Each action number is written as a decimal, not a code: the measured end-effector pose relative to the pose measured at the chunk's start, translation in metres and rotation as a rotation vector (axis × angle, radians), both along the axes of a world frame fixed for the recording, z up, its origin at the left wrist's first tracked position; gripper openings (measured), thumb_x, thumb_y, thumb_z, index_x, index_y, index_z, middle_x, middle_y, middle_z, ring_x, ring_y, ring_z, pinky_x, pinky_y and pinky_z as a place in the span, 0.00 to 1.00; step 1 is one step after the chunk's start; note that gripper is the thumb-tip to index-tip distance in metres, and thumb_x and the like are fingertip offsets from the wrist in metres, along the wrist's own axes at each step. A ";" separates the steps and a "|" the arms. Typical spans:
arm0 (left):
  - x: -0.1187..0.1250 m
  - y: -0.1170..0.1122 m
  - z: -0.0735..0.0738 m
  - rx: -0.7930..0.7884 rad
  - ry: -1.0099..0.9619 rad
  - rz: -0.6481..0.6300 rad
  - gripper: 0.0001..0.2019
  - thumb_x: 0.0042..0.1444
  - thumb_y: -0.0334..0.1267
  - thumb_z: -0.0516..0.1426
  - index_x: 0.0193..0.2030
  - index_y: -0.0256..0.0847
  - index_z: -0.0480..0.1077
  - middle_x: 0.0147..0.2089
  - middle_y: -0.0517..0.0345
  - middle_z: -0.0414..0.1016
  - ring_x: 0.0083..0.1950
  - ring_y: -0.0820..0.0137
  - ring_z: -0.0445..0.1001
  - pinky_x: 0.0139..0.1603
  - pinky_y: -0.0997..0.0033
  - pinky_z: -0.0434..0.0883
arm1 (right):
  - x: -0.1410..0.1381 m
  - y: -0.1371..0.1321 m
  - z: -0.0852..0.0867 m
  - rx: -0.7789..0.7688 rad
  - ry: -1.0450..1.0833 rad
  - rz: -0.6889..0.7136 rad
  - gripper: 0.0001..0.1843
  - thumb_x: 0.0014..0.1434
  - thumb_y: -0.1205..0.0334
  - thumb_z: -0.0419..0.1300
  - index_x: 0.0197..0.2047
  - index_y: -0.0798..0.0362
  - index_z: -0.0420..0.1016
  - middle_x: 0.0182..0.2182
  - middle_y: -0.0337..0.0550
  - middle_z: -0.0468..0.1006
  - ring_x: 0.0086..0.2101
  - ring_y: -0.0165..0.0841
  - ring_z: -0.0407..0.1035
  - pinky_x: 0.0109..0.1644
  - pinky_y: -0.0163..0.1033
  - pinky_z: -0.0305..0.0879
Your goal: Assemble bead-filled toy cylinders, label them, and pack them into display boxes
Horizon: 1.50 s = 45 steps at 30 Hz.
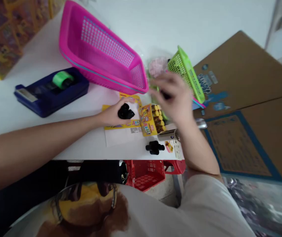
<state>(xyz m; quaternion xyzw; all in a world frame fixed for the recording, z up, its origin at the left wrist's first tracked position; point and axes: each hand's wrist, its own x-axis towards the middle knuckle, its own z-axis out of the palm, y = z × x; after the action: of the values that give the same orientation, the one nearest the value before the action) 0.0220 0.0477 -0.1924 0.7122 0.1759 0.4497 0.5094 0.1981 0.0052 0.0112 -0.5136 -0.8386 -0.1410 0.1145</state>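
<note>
My left hand [116, 114] is closed around a small cluster of black parts [126, 112] whose kind I cannot make out. Beneath it lies a flat yellow and white printed card [136, 122]. Smeared by motion, my right hand [172, 95] hovers between the pink basket and the green basket. A dark spot shows under its fingers, but I cannot tell whether it is an object. Close by, a small yellow box [147, 120] stands open, with several yellow-capped tubes [157, 118] in it. Several black cylindrical pieces [155, 147] lie near the table's front edge.
Behind my hands stands a pink basket [101, 82], with a green basket [189, 75] at right. A blue tape dispenser [49, 90] sits left. A silver cylinder [167, 135] lies beneath my right forearm. Cardboard [244, 79] borders the right; a red crate [148, 177] is below.
</note>
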 end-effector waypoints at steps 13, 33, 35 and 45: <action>-0.008 0.002 0.010 -0.047 0.104 -0.059 0.24 0.47 0.47 0.70 0.50 0.44 0.73 0.50 0.54 0.81 0.51 0.61 0.79 0.58 0.57 0.73 | 0.086 0.010 0.045 0.265 0.079 -0.205 0.17 0.73 0.49 0.58 0.58 0.45 0.79 0.51 0.51 0.82 0.52 0.47 0.77 0.59 0.58 0.73; -0.056 -0.091 0.028 0.000 0.376 0.165 0.34 0.54 0.51 0.67 0.62 0.46 0.58 0.58 0.46 0.78 0.56 0.58 0.82 0.59 0.55 0.78 | -0.061 -0.119 -0.185 -0.066 1.030 -0.110 0.12 0.70 0.54 0.62 0.49 0.45 0.86 0.51 0.49 0.85 0.53 0.40 0.80 0.62 0.47 0.78; -0.065 -0.103 0.019 -0.048 0.433 0.187 0.38 0.52 0.51 0.68 0.64 0.46 0.54 0.60 0.42 0.78 0.57 0.55 0.83 0.58 0.53 0.79 | -0.060 -0.122 -0.196 -0.107 1.017 -0.079 0.07 0.67 0.57 0.65 0.43 0.44 0.87 0.48 0.47 0.86 0.51 0.40 0.81 0.62 0.47 0.78; -0.072 -0.102 0.005 0.186 0.606 0.224 0.20 0.59 0.46 0.64 0.56 0.44 0.73 0.58 0.46 0.83 0.61 0.51 0.81 0.66 0.43 0.73 | -0.023 -0.104 -0.179 -0.134 0.895 -0.188 0.15 0.70 0.61 0.58 0.49 0.46 0.87 0.53 0.49 0.84 0.53 0.39 0.79 0.61 0.47 0.77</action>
<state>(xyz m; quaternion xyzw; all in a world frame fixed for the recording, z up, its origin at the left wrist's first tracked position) -0.0501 -0.0545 -0.1869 0.8333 0.3548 0.2848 0.3140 0.1747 -0.0992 -0.1679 -0.6039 -0.6637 0.1395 0.4187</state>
